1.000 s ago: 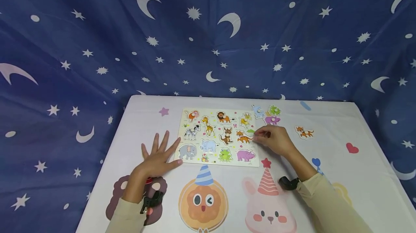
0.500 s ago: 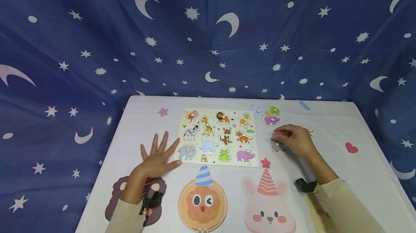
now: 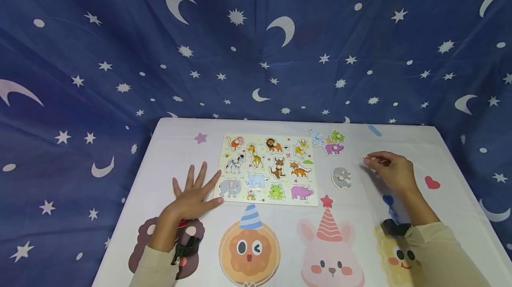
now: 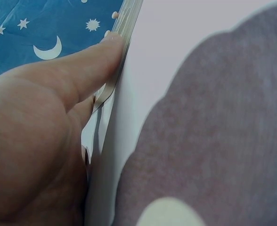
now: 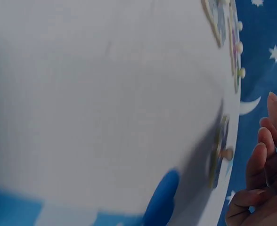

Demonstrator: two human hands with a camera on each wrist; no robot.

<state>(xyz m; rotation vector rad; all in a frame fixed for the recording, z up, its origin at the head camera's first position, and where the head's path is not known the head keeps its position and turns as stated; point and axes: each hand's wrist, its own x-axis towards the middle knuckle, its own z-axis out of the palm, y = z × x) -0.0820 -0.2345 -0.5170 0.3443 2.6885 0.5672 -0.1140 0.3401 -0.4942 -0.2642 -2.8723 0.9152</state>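
A wooden animal peg puzzle board (image 3: pixel 272 198) lies flat, with knobbed pieces such as the monkey and lion in its upper rows. My left hand (image 3: pixel 194 196) rests with fingers spread at the board's left side; in the left wrist view its thumb (image 4: pixel 96 56) lies against the board's edge. My right hand (image 3: pixel 394 171), fingers loosely bent, hovers over the loose tiger piece, mostly hidden from the head. The right wrist view shows that knobbed piece (image 5: pixel 218 155) on the table, the fingertips (image 5: pixel 257 153) beside it. A loose elephant piece (image 3: pixel 341 178) lies between board and right hand.
Loose rhino (image 3: pixel 317 137), frog (image 3: pixel 337 136) and hippo (image 3: pixel 334 149) pieces cluster by the board's upper right corner. The white tablecloth (image 3: pixel 180 145) has printed cartoon faces. A blue curtain (image 3: pixel 256 56) with moons and stars hangs behind the table.
My right hand has moved right from the board's edge, past the elephant piece, which now shows fully. The hand now covers the tiger piece. My left hand has stayed in place.
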